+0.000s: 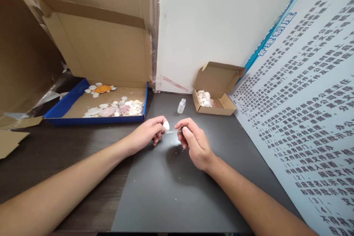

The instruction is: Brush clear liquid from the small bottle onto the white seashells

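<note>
Above one grey mat [171, 199] on one bench [49, 155] | left hand [148, 132]: fingers pinch one white shell [166, 125] | right hand [197, 143]: fingers grip one thin stick [172, 131] by its black end, tip near that shell | behind: one little bottle [181, 106], one blue box [96, 121], one brown box [217, 111], both with many shells [135, 108]

So my shell [166, 125] is plain white, big box [96, 121] has blue sides, surface [102, 206] dark brown, mat [166, 184] charcoal grey, poster [276, 99] pale blue with dark lettering.
</note>
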